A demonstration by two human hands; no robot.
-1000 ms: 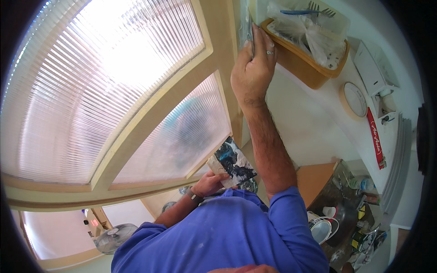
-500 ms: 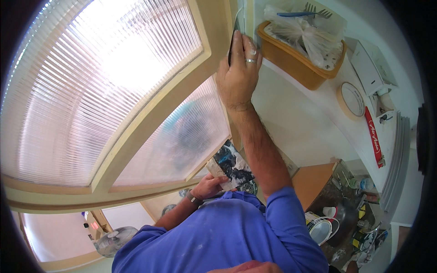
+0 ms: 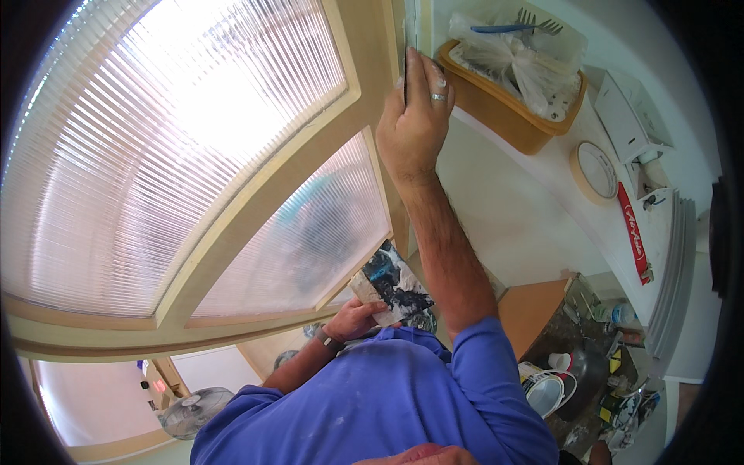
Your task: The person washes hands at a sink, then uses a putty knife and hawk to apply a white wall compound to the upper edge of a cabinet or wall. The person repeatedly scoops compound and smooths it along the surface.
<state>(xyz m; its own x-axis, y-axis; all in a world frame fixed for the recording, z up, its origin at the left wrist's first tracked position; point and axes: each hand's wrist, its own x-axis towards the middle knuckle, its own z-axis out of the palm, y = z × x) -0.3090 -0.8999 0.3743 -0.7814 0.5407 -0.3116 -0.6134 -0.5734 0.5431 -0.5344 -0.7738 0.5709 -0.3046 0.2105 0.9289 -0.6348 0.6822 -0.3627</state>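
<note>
Raised high, my right hand grips a thin flat blade, seen nearly edge-on and looking like a putty knife. It rests along the strip where the cream wooden frame meets the pale wall. White smears mark my fingers. Low by my chest, my left hand is closed on the edge of a dark board coated with patches of white paste. Part of the left-hand fingers hides behind the board.
Ribbed translucent panes fill the frame at left. On the white shelf at right stand an orange tub with a plastic bag and forks, a tape roll and a red strip. Below are a white bucket and cluttered tools.
My right hand has shifted slightly to the right with the putty knife, and its wrist has turned a little. My left hand and the board stay nearly where they were.
</note>
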